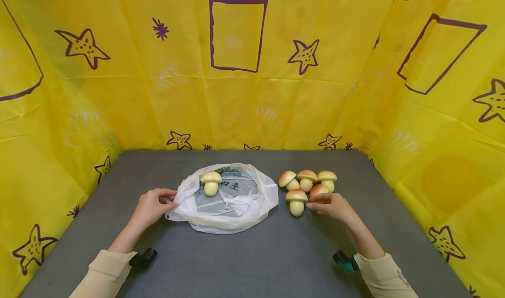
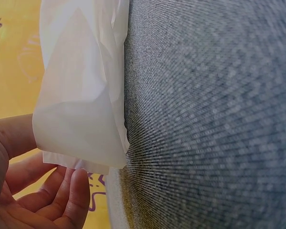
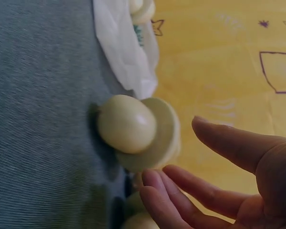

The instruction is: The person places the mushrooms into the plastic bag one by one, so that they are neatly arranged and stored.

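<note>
A white plastic bag (image 1: 232, 225) lies on the table with its mouth spread wide. My left hand (image 1: 151, 208) pinches the bag's left rim; in the left wrist view the bag's white side (image 2: 81, 114) hides part of that hand's fingers. One toy mushroom (image 1: 211, 184) with a pale stem and cap sits within the bag's mouth. Right of the bag is a cluster of several red-and-cream toy mushrooms. My right hand (image 1: 331, 206) reaches beside the nearest mushroom (image 1: 296, 203). Its thumb and fingers are spread apart near that mushroom's cap (image 3: 164, 133), holding nothing.
A dark grey table (image 1: 244, 267) carries everything. Yellow cloth walls (image 1: 252, 96) with purple drawings enclose its back and sides. The other mushrooms (image 1: 307, 180) stand close together behind the nearest one, one partly covered by my right fingers.
</note>
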Motion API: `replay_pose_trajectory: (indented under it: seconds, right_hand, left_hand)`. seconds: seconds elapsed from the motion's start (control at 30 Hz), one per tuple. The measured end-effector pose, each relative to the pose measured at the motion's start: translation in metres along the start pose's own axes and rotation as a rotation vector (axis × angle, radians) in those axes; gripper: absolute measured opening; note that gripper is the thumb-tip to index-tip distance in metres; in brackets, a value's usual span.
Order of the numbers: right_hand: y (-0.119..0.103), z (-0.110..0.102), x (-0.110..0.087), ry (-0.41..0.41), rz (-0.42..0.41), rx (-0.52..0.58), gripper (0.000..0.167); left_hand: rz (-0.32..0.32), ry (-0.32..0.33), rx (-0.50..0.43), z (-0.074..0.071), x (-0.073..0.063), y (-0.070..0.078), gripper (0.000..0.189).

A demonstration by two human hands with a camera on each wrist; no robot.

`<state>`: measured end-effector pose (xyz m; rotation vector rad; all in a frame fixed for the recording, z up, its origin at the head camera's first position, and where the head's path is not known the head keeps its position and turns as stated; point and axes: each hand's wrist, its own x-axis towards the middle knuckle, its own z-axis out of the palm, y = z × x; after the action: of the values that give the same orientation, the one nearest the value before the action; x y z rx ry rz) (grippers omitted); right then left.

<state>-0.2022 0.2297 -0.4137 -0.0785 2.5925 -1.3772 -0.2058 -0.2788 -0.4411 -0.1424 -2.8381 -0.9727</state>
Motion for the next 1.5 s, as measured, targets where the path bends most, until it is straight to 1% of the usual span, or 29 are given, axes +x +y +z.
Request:
replay_pose_trajectory:
  seconds: [0.2,0.33,0.4,0.57,0.7,0.93,1.2,1.5]
  right_hand:
    - [0.011,0.007,0.0,-0.034,0.003,0.023,0.043]
    - [0.013,0.01,0.002,-0.046,0.024,0.026,0.043]
    - [0.014,0.011,0.003,-0.064,0.024,0.029,0.044]
    - [0.017,0.016,0.009,-0.118,0.028,0.097,0.045]
    - [0.017,0.02,0.014,-0.134,0.042,0.15,0.045]
    - [0.015,0.029,0.018,-0.117,0.044,0.127,0.048]
    - [0.013,0.037,0.024,-0.088,0.059,0.104,0.045]
    - [0.01,0.044,0.024,-0.064,0.055,0.079,0.046]
  left_hand:
    - [-0.014,-0.009,0.0,0.0,-0.001,0.0,0.034]
    - [-0.017,-0.005,0.0,0.002,-0.001,-0.002,0.034]
    - [-0.017,-0.004,-0.001,0.003,-0.001,-0.002,0.034]
    - [-0.018,0.001,-0.006,0.003,-0.001,-0.002,0.034]
    - [-0.017,0.001,-0.005,0.002,-0.001,-0.002,0.033]
    - [-0.013,0.006,-0.005,0.003,-0.002,-0.003,0.032]
    - [-0.011,0.006,-0.008,0.003,-0.002,-0.004,0.032]
    - [-0.018,-0.001,-0.01,0.003,-0.003,-0.004,0.032]
